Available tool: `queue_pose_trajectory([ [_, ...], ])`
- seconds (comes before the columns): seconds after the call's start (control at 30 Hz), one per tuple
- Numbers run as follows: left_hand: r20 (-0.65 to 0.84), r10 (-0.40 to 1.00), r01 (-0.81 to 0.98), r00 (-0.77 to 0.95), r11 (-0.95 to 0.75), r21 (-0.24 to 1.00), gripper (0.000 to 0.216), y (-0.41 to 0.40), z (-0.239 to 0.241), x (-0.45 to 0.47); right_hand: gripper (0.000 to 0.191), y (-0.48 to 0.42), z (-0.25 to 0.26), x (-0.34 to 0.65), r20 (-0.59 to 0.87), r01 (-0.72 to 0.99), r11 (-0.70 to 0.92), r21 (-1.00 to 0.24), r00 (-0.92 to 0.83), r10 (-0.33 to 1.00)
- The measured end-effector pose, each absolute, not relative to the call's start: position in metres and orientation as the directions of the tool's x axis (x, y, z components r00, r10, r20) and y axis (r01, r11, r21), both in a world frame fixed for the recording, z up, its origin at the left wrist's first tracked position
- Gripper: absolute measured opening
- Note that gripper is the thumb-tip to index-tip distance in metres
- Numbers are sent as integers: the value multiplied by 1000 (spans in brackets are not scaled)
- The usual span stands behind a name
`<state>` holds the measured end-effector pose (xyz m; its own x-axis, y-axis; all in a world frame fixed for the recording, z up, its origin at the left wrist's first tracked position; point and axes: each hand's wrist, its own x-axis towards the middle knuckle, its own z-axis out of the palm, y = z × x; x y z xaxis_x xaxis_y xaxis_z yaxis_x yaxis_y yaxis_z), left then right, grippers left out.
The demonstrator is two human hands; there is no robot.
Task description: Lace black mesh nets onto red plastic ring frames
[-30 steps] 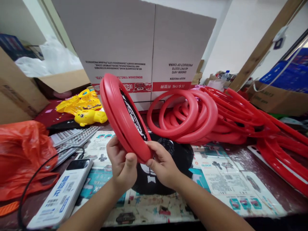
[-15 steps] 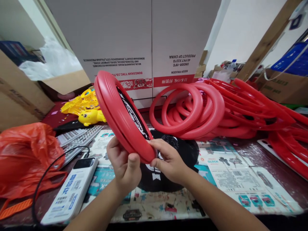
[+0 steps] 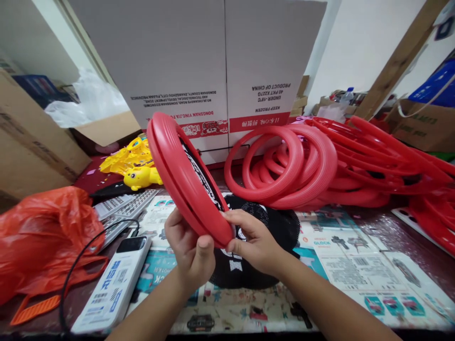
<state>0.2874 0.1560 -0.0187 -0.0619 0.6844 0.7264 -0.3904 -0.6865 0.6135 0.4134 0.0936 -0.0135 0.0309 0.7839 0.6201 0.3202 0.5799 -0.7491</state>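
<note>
I hold a red ring (image 3: 177,170) upright and tilted, with a black-and-white mesh panel inside it. My left hand (image 3: 190,255) grips its lower rim from the left, thumb on the edge. My right hand (image 3: 254,244) pinches the same lower rim from the right. Beneath my hands a black mesh disc (image 3: 270,227) with white print lies flat on the table.
A heap of red rings (image 3: 302,166) fills the right side. A large cardboard box (image 3: 220,61) stands behind. At left are an orange plastic bag (image 3: 39,237), a white power bank (image 3: 110,289) with a black cable, a grey keyboard (image 3: 121,206) and yellow toys (image 3: 137,166). Printed sheets (image 3: 348,255) cover the table.
The view shifted slightly; the ring and both hands stay together, sitting a little lower and to the right. The grip on the rim is unchanged.
</note>
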Motion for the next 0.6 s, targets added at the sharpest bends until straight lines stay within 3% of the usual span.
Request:
queue_pose_trajectory([
  [0.3, 775, 630, -321, -42, -743, 587, 47, 155, -13, 291, 43, 98, -10, 421, 635, 372, 596, -711, -24, 772],
  [0.6, 737, 676, -211, 4, -720, 662, 49, 147, -22, 289, 44, 96, -14, 417, 666, 501, 617, -607, -103, 738],
])
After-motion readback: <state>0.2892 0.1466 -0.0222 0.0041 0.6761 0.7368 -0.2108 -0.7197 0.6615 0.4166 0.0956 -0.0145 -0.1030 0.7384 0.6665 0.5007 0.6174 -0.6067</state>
